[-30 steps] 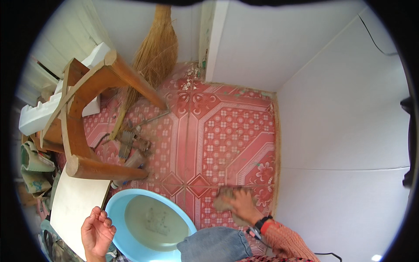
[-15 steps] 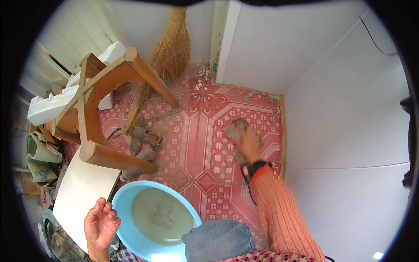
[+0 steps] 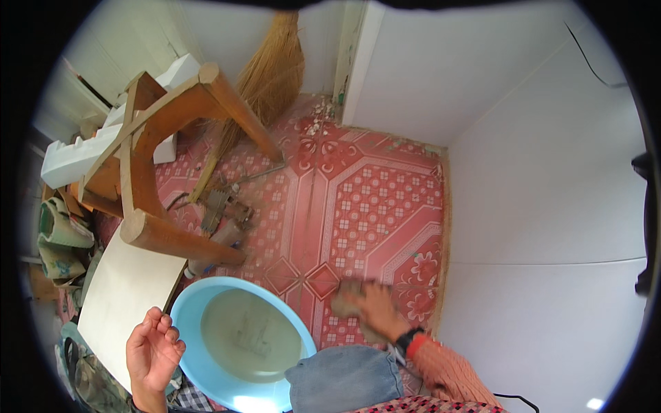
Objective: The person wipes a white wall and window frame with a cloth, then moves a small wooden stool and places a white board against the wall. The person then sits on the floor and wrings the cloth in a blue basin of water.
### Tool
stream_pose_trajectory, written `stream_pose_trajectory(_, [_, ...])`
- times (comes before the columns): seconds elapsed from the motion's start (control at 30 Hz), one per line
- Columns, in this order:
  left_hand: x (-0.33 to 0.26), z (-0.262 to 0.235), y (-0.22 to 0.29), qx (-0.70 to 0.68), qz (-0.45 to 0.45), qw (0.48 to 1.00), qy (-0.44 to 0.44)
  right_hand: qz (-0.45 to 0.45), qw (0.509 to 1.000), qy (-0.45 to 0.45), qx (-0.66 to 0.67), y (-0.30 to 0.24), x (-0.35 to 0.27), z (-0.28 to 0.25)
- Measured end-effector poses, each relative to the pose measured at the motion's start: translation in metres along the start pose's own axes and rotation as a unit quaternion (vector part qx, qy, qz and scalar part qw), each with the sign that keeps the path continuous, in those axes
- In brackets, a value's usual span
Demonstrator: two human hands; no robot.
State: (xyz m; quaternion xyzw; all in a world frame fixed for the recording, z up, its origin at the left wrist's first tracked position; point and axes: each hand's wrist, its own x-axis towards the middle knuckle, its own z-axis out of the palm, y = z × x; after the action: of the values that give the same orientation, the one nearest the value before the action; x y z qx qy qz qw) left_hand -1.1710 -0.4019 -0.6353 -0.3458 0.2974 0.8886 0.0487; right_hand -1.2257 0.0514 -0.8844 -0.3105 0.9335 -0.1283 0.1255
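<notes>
My right hand [image 3: 379, 310], slightly blurred, presses a grey-brown cleaning rag [image 3: 346, 300] onto the red patterned tile floor [image 3: 375, 217]. Part of the rag is covered by the hand. My left hand [image 3: 153, 354] is raised beside the basin, palm showing, its fingers loosely bent with nothing in them. A light blue basin [image 3: 184, 344] of cloudy water [image 3: 251, 337] stands between my hands, nearer the left one. Blue-grey denim [image 3: 344, 380] covers my knee at the basin's right edge.
An upturned wooden stool [image 3: 141, 168] lies left, near a straw broom [image 3: 275, 76] and white foam pieces [image 3: 76, 158]. A pale board [image 3: 127, 289] leans beside the basin. Small debris [image 3: 224, 210] lies by the stool legs. A pale wall [image 3: 544, 206] bounds the right side.
My right hand has drawn the rag back toward me across the tiles, from mid-floor to near my knee. My left hand stays raised, almost unmoved.
</notes>
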Motion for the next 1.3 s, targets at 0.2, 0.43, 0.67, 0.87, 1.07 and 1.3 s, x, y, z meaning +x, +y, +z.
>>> stream_pose_trajectory(0.2, [-0.001, 0.004, 0.003, 0.002, 0.003, 1.0, 0.003, 0.159, 0.979, 0.125, 0.006, 0.083, 0.179, -0.037])
stream_pose_trajectory(0.43, [-0.009, 0.004, 0.006, 0.002, 0.017, 1.0, 0.007, 0.116, 0.984, 0.127, 0.039, 0.059, 0.179, -0.029])
stream_pose_trajectory(0.67, [-0.011, -0.001, 0.009, -0.011, 0.015, 1.0, 0.011, -0.106, 0.975, -0.183, 0.061, -0.031, 0.037, -0.012])
stream_pose_trajectory(0.87, [-0.013, -0.003, 0.006, -0.011, 0.006, 1.0, 0.006, 0.019, 0.992, 0.123, 0.009, 0.028, 0.192, -0.025])
stream_pose_trajectory(1.07, [-0.013, -0.002, 0.008, -0.012, 0.012, 1.0, 0.012, 0.053, 0.995, 0.087, 0.019, 0.015, 0.25, -0.017])
stream_pose_trajectory(1.3, [-0.009, 0.002, 0.009, -0.029, 0.013, 0.999, -0.013, -0.178, 0.978, -0.039, 0.106, -0.041, 0.064, 0.008])
